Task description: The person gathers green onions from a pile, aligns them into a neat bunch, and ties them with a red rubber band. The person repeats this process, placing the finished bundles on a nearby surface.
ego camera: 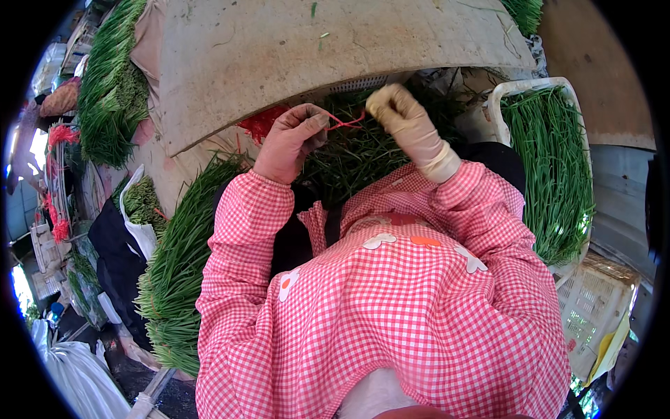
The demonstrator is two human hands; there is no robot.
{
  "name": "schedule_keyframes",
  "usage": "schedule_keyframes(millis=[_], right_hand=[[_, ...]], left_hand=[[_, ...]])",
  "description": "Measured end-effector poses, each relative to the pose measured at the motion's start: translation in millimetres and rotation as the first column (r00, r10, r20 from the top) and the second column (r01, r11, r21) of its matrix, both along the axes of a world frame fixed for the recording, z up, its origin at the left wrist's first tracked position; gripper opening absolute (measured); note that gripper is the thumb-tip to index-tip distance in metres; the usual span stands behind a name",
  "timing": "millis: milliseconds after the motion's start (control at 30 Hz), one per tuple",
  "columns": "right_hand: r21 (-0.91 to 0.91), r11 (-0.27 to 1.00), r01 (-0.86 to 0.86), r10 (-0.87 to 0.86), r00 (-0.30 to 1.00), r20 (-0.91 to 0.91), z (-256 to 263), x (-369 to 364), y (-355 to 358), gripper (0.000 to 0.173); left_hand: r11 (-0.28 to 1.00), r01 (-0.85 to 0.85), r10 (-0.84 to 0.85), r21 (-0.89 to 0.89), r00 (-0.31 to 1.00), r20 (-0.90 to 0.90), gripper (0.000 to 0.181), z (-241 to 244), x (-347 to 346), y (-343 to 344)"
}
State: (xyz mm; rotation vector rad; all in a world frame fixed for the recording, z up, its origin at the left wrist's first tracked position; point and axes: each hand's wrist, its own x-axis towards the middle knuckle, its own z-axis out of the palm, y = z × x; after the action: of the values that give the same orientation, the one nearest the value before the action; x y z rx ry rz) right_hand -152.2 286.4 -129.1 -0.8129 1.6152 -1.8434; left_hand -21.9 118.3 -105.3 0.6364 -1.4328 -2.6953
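Between my hands a thin red string (344, 124) is stretched, crossing over itself in a small loop or knot. My left hand (298, 137), bare and soiled, pinches one end between thumb and fingers. In a pale rubber glove, my right hand (405, 123) has its fingers curled at the other end. Below the string lie loose dark green leaves (345, 167), in shade over my lap. A bunch of red strings (263, 123) rests just beyond my left hand, under the board's edge. No bundle is in either hand.
A worn board (335, 47) spans the front. Chive-like greens are piled at my left (178, 262) and far left (112, 89). On the right, a white crate (496, 107) holds long greens (547, 173). Another plastic crate (591, 309) stands behind it. A person's arm (60, 98) shows far left.
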Motion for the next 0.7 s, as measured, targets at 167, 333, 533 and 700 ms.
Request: schedule_keyframes(millis=[167, 333, 533, 700], right_hand=[[-0.048, 0.927, -0.373, 0.37, 0.886, 0.28, 21.2, 13.6, -2.6, 0.062], [0.238, 0.823, -0.515, 0.429, 0.84, 0.333, 39.9, -21.9, 14.2, 0.021], [0.291, 0.932, -0.214, 0.232, 0.972, -0.027, 54.6, -98.4, 34.1, 0.023], [0.355, 0.931, -0.083, 0.177, 0.954, -0.241, 46.7, -127.8, 20.3, 0.018]], left_hand=[[1.0, -0.002, 0.002, -0.005, 1.0, -0.013, 0.009, 1.2, -2.3, -4.2], [0.978, -0.204, 0.201, -0.047, 0.978, -0.058, 0.008, 20.3, 0.6, -53.1], [0.917, -0.389, 0.384, -0.089, 0.921, -0.062, 0.01, 31.6, -8.9, -116.4], [0.889, -0.416, 0.417, -0.194, 0.908, -0.036, 0.011, 33.6, -15.7, -123.9]])
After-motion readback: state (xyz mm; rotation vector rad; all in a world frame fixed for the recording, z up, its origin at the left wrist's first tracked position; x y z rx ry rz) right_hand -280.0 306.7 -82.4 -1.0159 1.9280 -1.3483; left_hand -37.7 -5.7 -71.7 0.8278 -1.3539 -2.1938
